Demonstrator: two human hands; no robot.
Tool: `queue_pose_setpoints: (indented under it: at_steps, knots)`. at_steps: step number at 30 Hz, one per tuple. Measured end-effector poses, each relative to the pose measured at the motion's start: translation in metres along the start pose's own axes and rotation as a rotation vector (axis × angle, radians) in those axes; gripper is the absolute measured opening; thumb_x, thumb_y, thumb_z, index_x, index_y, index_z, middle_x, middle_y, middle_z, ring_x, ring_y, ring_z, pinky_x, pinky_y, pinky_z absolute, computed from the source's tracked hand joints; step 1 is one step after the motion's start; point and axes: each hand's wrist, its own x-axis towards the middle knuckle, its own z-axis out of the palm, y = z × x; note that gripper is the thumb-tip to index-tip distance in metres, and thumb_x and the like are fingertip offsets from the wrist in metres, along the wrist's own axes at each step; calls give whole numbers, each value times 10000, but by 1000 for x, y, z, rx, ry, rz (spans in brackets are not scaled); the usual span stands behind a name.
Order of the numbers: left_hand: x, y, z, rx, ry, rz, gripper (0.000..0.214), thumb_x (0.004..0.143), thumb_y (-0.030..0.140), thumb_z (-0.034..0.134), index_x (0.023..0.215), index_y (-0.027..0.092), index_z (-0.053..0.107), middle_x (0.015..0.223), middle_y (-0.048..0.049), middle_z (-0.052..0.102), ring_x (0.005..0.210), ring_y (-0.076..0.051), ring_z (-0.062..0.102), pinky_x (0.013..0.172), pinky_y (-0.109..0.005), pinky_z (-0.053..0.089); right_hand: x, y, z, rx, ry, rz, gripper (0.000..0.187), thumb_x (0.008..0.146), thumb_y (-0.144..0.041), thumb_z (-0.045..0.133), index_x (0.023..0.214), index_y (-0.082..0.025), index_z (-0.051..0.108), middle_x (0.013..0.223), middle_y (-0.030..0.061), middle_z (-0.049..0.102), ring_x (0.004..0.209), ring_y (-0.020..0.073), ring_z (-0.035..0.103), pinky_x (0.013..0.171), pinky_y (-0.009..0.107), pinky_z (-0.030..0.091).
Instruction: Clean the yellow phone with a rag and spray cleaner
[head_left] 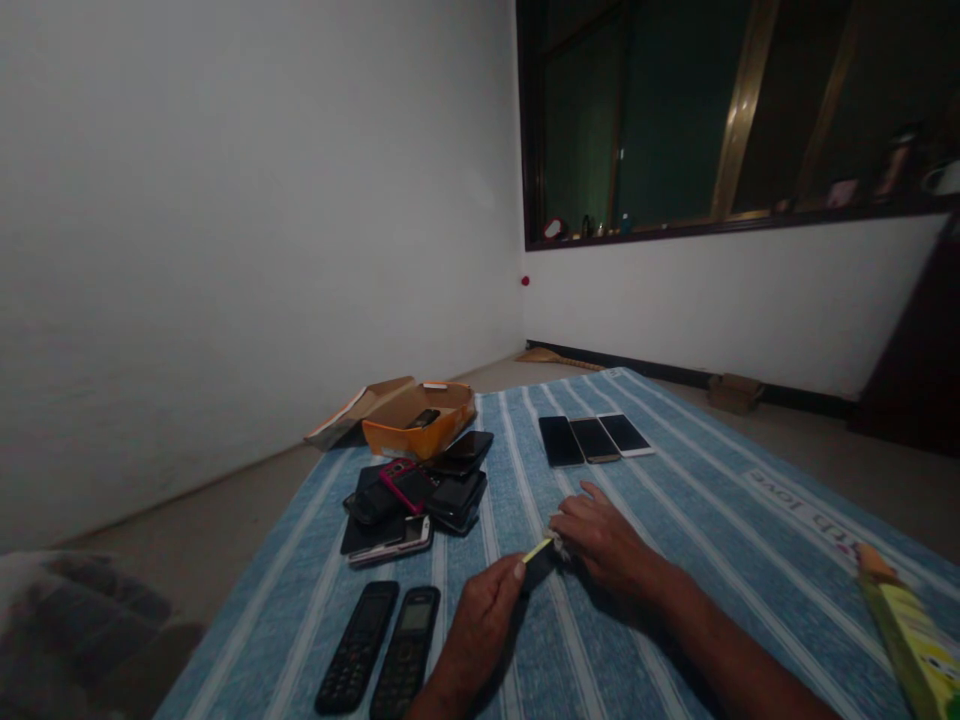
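Observation:
Low over the striped blue cloth, my left hand grips one end of a thin dark phone with a yellow-green edge. The phone is tilted, and part of it is hidden by my hands. My right hand pinches a crumpled whitish tissue or cloth against the phone's far end, one finger raised. To the left of my left hand lie two black keypad handsets, one beside the other. Beyond my right hand, three flat phones rest side by side.
A pile of several phones lies at the left, in front of an open orange box with a small phone inside. A yellow-green packet is at the right edge. Behind are a white wall and a window.

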Motion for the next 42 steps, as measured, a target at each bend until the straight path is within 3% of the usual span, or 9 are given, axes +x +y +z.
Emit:
queue_pose_setpoints:
  at_steps: [3,7,14,19,23,28,34,38,42]
  knots:
    - [1,1,2,-33,7,3,433,940,513,469,897,165,723,843,-50,691,833,-217,595,794,-294,458,4,-16,5,0,-2,-34,198,921,-74,427,953,-202,576,871,30,572,858,200,544,1099,498,270]
    - [1,0,4,-39,52,-16,493,907,604,481,723,171,631,689,-11,568,674,-175,487,657,-275,425,8,-34,13,0,18,-54,183,905,-77,448,971,-200,567,874,26,573,857,198,542,1130,490,239]
    - [2,-4,3,-24,43,-45,523,872,655,495,704,169,593,693,-7,519,683,-175,452,655,-284,394,10,-37,19,-32,57,-84,140,910,-95,473,945,-187,572,844,22,578,822,190,539,1133,472,227]
    - [3,1,-1,1,35,-61,501,877,612,503,680,168,628,671,-15,557,676,-181,475,661,-285,398,9,-26,13,-23,2,-60,138,934,-108,475,904,-201,573,823,4,581,800,178,538,1129,475,205]
    - [3,6,-2,1,8,-54,467,897,555,501,815,154,725,788,-50,661,755,-206,539,732,-296,423,4,-7,2,-5,-50,-3,155,925,-96,480,901,-203,589,833,5,585,815,181,548,1115,494,199]
    - [2,3,-2,16,11,-71,512,893,583,482,783,142,717,694,-25,589,690,-187,492,657,-282,388,-4,22,-8,47,-90,39,168,943,-117,474,969,-205,616,883,21,600,878,192,569,1076,490,240]
    - [3,1,-2,20,28,-77,564,870,650,472,717,146,678,643,-7,525,652,-176,459,618,-276,361,-13,49,-12,238,-43,102,179,971,-176,460,908,-186,628,866,42,593,854,195,559,811,326,403]
    - [3,2,-2,35,40,-69,564,872,650,480,736,148,699,655,-17,565,668,-185,496,631,-275,392,-16,53,-14,419,-29,193,222,974,-156,441,837,-178,614,832,25,567,791,160,568,728,263,415]
    - [3,0,-2,41,51,-48,565,874,649,483,734,156,720,692,-32,631,696,-198,545,646,-270,434,-13,43,-13,225,-44,214,198,946,-95,450,850,-171,606,850,37,565,792,167,544,703,264,385]
